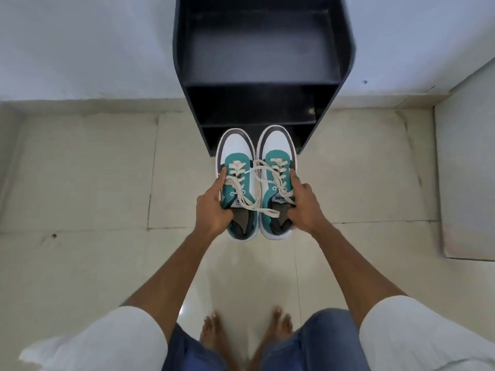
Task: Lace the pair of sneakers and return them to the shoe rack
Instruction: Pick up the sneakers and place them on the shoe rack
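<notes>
Both laced sneakers are held side by side in the air before the black shoe rack (263,76), the left sneaker (237,183) clasped by the left hand (214,207), the right sneaker (276,180) by the right hand (305,207). Return is judged under way; a shelf must be reached next.

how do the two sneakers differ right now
The left sneaker, held by the left hand, sits slightly nearer the camera than the right sneaker, held by the right hand. A loose lace trails from the left sneaker across onto the right sneaker. Both are teal, white and grey, laced, toes toward the black rack.
</notes>
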